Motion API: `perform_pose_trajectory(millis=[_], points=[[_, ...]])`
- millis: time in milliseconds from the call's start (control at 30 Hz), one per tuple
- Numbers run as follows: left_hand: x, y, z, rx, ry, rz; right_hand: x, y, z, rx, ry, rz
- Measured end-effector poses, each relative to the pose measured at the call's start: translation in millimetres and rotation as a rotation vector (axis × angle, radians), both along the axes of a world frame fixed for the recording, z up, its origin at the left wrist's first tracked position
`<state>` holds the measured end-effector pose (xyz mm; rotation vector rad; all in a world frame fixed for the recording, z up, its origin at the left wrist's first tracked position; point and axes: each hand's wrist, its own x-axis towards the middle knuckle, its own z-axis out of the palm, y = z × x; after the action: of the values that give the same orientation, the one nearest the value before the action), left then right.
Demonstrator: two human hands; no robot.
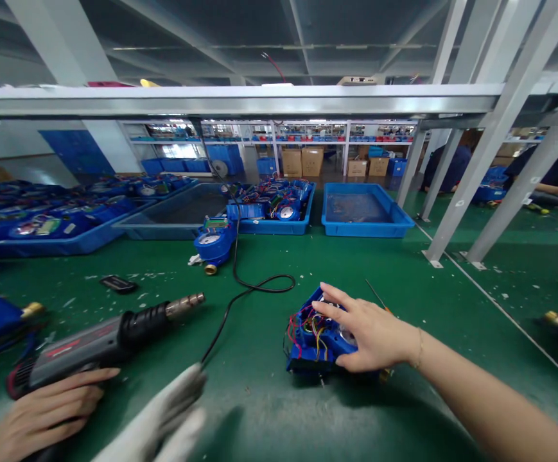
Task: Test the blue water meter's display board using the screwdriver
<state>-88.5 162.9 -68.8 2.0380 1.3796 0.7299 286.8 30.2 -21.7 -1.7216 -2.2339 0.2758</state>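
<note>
Item: open blue meter housing (pixel 313 343), lying on the green surface (pixel 259 410) near us, right of centre, its coloured wires exposed on the left side. We lay our right hand (pixel 372 333) flat over its right half, fingers spread and touching the top, thumb at the near edge; the grip is loose, not pinching anything.

Item: heat gun (pixel 105 340), grey and black, lying to the near left. Its long axis runs from near left to far right, metal nozzle pointing toward the middle of the surface, well apart from the housing. Our left hand (pixel 42 414) rests at its handle end, fingers partly curled against it; we cannot tell whether the grip is closed round it. The right hand is the nearer one to the housing.

Item: white glove (pixel 163 420), blurred, near edge, between the two hands.

Item: black cable (pixel 244 282), looping across the surface.

Item: closed blue meter (pixel 214 244), farther off, before blue trays (pixel 365 218).
</note>
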Motion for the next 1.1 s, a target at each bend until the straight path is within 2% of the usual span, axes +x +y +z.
perform_pose_trajectory(millis=[67,133,167,233,333,467,567,667,767,933,1033,1100], points=[[52,-26,-4.3,-0.304,-0.091,-0.236,7,5,1.0,0.049,-0.019,0.076],[99,-42,-2.7,-0.425,-0.207,-0.384,9,3,-0.3,0.116,-0.037,0.076],[116,-47,-0.4,-0.430,-0.220,-0.423,9,-1,-2.5,0.155,-0.039,0.048],[135,-53,4.1,-0.469,-0.227,-0.417,6,-14,-10.9,0.244,-0.024,-0.042],[140,-59,4.9,-0.643,-0.302,-0.465,6,-40,-32.7,0.374,0.056,-0.212],[140,-68,-3.6,-0.779,-0.440,-0.510,23,-68,-74.9,0.437,0.157,-0.492],[145,-76,-10.5,-0.859,-0.553,-0.505,40,-73,-106.8,0.345,0.102,-0.700],[149,-82,-12.5,-0.894,-0.584,-0.511,50,-65,-123.8,0.198,0.013,-0.777],[151,-86,-8.1,-0.911,-0.580,-0.535,56,-53,-123.1,0.085,-0.012,-0.787],[156,-87,0.8,-0.830,-0.564,-0.537,76,-44,-106.0,-0.026,0.090,-0.900],[159,-88,-2.6,-0.803,-0.579,-0.499,82,-52,-90.1,0.022,0.236,-1.011],[160,-89,-8.5,-0.816,-0.592,-0.501,72,-63,-77.4,0.113,0.355,-1.063]])
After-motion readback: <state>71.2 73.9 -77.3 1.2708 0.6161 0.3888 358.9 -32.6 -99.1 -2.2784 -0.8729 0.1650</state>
